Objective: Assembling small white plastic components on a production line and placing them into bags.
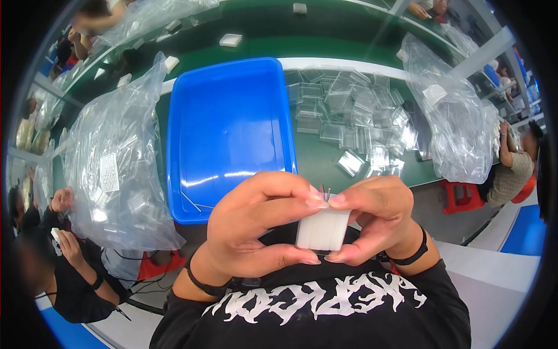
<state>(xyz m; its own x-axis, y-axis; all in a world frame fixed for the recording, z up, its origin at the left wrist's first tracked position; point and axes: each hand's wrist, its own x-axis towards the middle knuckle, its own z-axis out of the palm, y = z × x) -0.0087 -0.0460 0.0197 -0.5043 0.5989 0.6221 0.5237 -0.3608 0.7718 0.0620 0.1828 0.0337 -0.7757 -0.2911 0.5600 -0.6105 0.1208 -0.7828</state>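
Note:
In front of my chest I hold a small clear plastic case with white, ridged contents. My left hand grips its left side, with the thumb at the bottom and fingers at the top. My right hand closes on the right side in the same way. Two or so thin dark sticks poke up at the top edge between my fingertips; I cannot make out what they are. Just beyond my left hand lies a blue plastic tray, with a thin wire-like piece in its near left corner.
Many clear plastic cases lie piled on the green table right of the tray. A large clear bag stands at the left, another clear bag at the right. Beyond runs a green conveyor belt carrying white cases. Co-workers sit on both sides.

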